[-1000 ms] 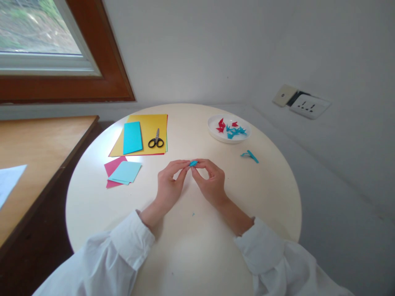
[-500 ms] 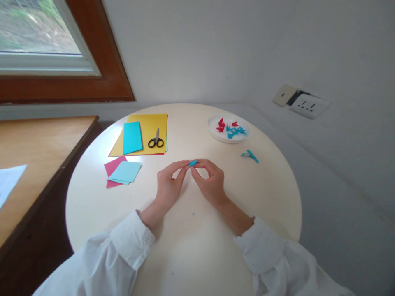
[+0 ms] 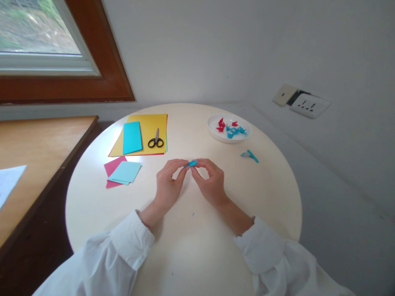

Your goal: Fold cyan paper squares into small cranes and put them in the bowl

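Observation:
Between my two hands, over the middle of the round table, is a small folded piece of blue paper (image 3: pixel 193 163). My left hand (image 3: pixel 169 181) pinches its left end between thumb and index finger. The right end sits in the pinch of my right hand (image 3: pixel 211 181). My fingertips cover part of the paper, so its exact folded shape cannot be made out. To the right lie blue paper strips (image 3: pixel 252 156). Beyond them, a white dish (image 3: pixel 212 133) holds several small folded red and blue paper pieces (image 3: pixel 236 131).
On the left of the round table (image 3: pixel 185 255), black-handled scissors (image 3: pixel 156 140) and a blue paper stack (image 3: pixel 132 137) rest on yellow sheets (image 3: pixel 151 121). Nearer are light blue and pink paper squares (image 3: pixel 126 172). A wooden desk (image 3: pixel 46 135) stands further left; a wall is behind.
More of the blue paper shows between my fingertips, toward the left. My left fingers have shifted slightly; my right hand has hardly moved.

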Available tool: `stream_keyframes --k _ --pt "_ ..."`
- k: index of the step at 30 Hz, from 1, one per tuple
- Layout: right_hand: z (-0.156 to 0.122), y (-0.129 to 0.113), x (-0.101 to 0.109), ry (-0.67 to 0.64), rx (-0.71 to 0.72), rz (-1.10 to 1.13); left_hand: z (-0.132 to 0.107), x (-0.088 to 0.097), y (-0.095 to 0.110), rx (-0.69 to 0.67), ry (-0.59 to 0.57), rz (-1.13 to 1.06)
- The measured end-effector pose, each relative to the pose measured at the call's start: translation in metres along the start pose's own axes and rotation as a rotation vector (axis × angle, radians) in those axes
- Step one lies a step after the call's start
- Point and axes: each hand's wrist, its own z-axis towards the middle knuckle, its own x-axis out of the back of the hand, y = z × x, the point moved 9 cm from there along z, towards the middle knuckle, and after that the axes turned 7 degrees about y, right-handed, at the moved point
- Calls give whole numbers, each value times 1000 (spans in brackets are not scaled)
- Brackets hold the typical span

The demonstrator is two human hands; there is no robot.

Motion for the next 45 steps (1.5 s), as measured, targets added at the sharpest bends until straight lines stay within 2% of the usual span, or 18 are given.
stream_keyframes --k 6,17,45 --pt "-1 7 -2 -11 -37 22 1 1 5 -44 9 31" --pt "-1 5 -2 -12 -39 37 2 5 13 -107 36 94" --pt "-6 22 -10 -45 -141 165 1 -3 6 15 -50 21"
